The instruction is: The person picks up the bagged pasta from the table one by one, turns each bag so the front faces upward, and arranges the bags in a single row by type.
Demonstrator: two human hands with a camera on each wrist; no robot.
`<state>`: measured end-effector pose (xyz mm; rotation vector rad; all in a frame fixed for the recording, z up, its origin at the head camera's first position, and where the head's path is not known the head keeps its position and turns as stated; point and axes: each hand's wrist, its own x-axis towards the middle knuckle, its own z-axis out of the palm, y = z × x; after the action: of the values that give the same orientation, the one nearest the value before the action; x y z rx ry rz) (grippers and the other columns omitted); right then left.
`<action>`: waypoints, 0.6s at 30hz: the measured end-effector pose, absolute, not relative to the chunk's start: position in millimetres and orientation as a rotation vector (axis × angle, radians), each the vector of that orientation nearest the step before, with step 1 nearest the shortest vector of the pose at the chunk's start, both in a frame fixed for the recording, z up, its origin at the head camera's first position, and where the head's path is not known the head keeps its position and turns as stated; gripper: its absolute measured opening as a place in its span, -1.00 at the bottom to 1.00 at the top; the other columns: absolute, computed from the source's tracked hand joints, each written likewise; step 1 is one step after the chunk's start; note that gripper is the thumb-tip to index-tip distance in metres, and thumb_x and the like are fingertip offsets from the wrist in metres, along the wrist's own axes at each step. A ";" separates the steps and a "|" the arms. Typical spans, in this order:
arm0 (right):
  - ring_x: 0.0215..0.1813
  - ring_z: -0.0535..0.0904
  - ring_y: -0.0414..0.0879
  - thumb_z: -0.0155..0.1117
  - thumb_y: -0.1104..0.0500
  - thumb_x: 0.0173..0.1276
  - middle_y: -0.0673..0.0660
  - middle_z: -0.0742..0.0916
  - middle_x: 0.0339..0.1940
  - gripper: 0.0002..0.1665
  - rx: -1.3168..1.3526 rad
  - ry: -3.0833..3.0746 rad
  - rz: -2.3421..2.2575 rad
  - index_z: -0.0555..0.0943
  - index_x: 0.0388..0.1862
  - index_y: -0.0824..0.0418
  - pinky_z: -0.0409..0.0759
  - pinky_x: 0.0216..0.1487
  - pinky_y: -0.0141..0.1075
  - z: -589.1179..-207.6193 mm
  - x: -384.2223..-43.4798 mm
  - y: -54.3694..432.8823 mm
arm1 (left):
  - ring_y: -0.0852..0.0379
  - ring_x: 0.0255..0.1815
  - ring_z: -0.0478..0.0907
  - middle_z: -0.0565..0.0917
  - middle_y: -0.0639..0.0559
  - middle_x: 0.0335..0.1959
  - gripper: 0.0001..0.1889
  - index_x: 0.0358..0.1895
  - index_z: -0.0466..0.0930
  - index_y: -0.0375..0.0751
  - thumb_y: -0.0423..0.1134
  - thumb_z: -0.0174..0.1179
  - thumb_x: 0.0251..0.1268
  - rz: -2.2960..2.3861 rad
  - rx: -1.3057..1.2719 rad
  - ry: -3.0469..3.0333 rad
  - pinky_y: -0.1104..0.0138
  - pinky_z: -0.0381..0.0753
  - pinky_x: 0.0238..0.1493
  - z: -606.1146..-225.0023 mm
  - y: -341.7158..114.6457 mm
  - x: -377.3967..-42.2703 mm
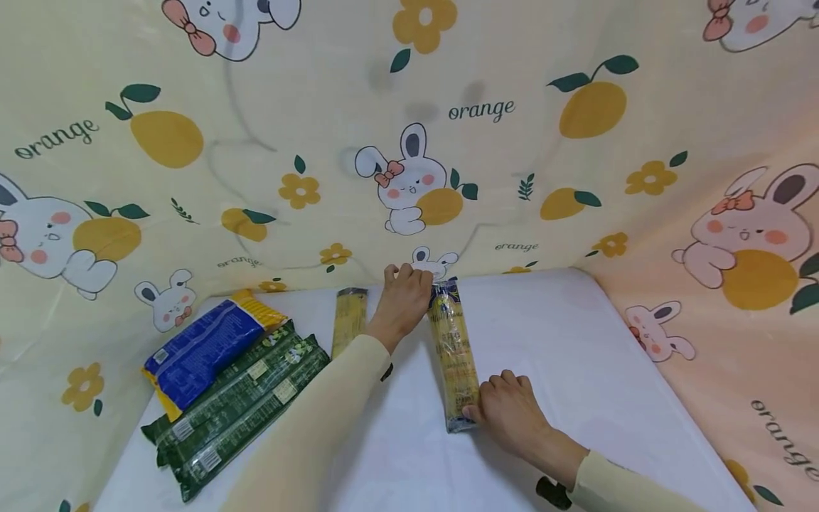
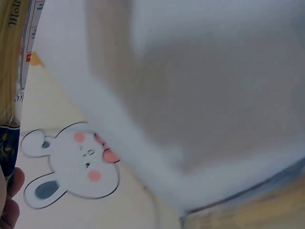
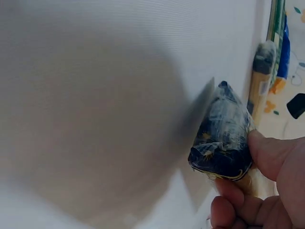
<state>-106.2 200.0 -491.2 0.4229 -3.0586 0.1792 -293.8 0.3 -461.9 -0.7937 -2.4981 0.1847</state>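
Note:
A long clear packet of spaghetti (image 1: 454,348) with dark blue ends is held at both ends over the white table. At its far end my left hand (image 1: 404,302) grips the blue tip; the left wrist view shows only some fingertips (image 2: 14,183) beside that tip. My right hand (image 1: 512,412) pinches the near end between thumb and fingers, and the right wrist view shows the crumpled blue end (image 3: 221,143) in its grasp. Left of my left hand, a second spaghetti packet (image 1: 349,320) lies on the table, partly hidden by the forearm.
On the left of the white table (image 1: 544,334) lie several dark green packets (image 1: 249,409), side by side. A blue and yellow packet (image 1: 205,355) rests against and partly over them. Behind the table rises a cream sheet (image 1: 333,92) printed with rabbits and oranges.

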 end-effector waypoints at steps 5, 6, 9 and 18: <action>-0.29 0.37 -0.04 0.45 -0.20 0.39 0.01 0.55 -0.48 -0.49 0.430 -3.056 0.204 0.53 -0.46 0.15 0.44 -0.08 -0.01 -498.7 -104.1 203.1 | -0.06 -0.05 0.50 0.68 0.00 -0.24 -0.80 -0.07 0.49 -0.20 -0.30 -0.16 0.76 0.196 -0.775 -2.541 -0.06 0.38 0.20 -477.5 4.1 -296.3; -0.29 0.36 -0.04 0.44 -0.20 0.39 0.01 0.54 -0.48 -0.49 0.435 -3.049 0.196 0.52 -0.46 0.15 0.44 -0.08 -0.01 -500.0 -103.9 203.4 | -0.06 -0.05 0.50 0.69 0.00 -0.23 -0.80 -0.06 0.49 -0.20 -0.31 -0.15 0.75 0.195 -0.776 -2.547 -0.06 0.38 0.21 -479.6 4.7 -297.0; -0.30 0.34 -0.03 0.42 -0.21 0.41 0.01 0.51 -0.50 -0.46 0.474 -3.008 0.135 0.48 -0.48 0.15 0.43 -0.08 -0.01 -503.7 -103.1 204.8 | -0.04 -0.07 0.48 0.72 -0.01 -0.18 -0.81 -0.06 0.49 -0.20 -0.32 -0.14 0.75 0.180 -0.784 -2.564 -0.07 0.35 0.24 -484.0 6.4 -298.8; -0.35 0.30 0.00 0.39 -0.20 0.44 0.02 0.34 -0.55 -0.40 0.634 -2.784 -0.096 0.35 -0.50 0.17 0.37 -0.19 -0.08 -517.5 -101.2 213.6 | -0.04 -0.07 0.45 0.74 -0.01 -0.07 -0.77 0.00 0.50 -0.21 -0.30 -0.18 0.77 0.184 -0.800 -2.568 -0.05 0.34 0.19 -488.5 12.4 -302.0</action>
<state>-101.2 213.6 -517.5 0.6338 -2.7837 -0.0957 -302.0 12.4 -488.5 -0.8003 -2.5680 0.1841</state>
